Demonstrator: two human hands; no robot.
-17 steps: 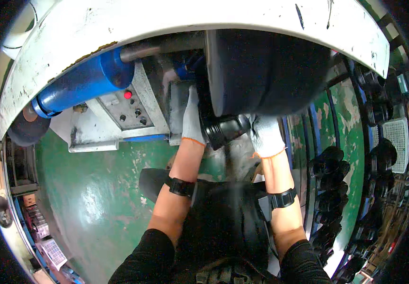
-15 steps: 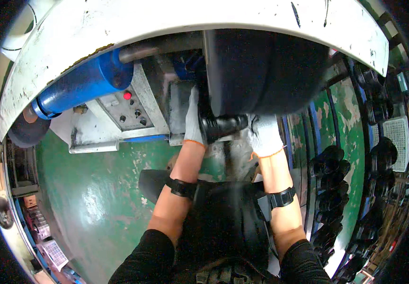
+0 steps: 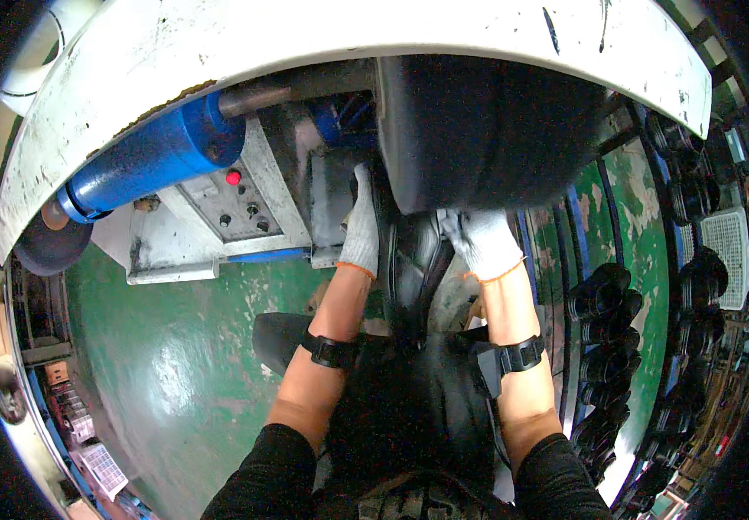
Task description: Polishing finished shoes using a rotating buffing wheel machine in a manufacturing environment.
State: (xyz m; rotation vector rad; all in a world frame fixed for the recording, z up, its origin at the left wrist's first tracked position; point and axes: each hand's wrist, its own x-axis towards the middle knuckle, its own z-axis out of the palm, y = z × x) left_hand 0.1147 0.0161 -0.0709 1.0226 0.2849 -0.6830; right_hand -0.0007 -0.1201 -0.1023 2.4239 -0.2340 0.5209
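Observation:
A black leather shoe (image 3: 411,282) is held between my hands, just below a large dark buffing wheel (image 3: 487,130). The wheel's surface looks smeared, as if turning. My left hand (image 3: 362,221), in a white knit glove with an orange cuff edge, is closed along the shoe's left side. My right hand (image 3: 484,241), gloved alike with dark stains on the fingers, grips its right side close under the wheel. Part of the shoe is hidden behind the wheel, and I cannot tell exactly where they touch.
A white machine hood (image 3: 322,26) arches over the wheel. To the left are a blue shaft housing (image 3: 153,147) and a control panel (image 3: 240,204) with a red button. Racks of black shoes (image 3: 604,329) stand on the right, near a white basket (image 3: 726,260). Below lies green floor (image 3: 158,364).
The shoe has turned from lying crosswise to pointing down toward my body, with its opening now showing. Both hands have stayed near the same place beside the wheel.

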